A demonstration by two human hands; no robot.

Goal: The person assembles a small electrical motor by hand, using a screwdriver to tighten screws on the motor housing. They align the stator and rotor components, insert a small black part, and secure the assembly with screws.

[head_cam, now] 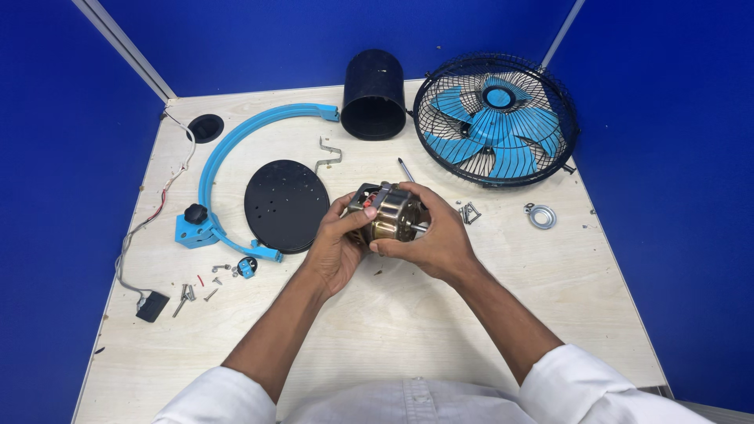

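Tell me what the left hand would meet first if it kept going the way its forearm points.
Probably the fan motor that the left hand already grips; the right hand holds it too. Beyond it lies a thin metal rod, then the caged fan.

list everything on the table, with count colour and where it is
motor: one, brass and grey, table centre, held in both hands
fan cage: one, black with blue blades inside, far right
cylinder: one, black, far centre, lying on its side
arc bracket: one, blue, left
disc: one, black, left of motor
knob: one, black, on the bracket's near end
bent strip: one, grey metal, above disc
screwdriver: one, above motor
ring: one, silver, right
clip: one, grey metal, right of hands
screws: several, near left
cable: one, left edge, ends in a black plug
table: one, pale wood
left hand: one, grips motor
right hand: one, grips motor
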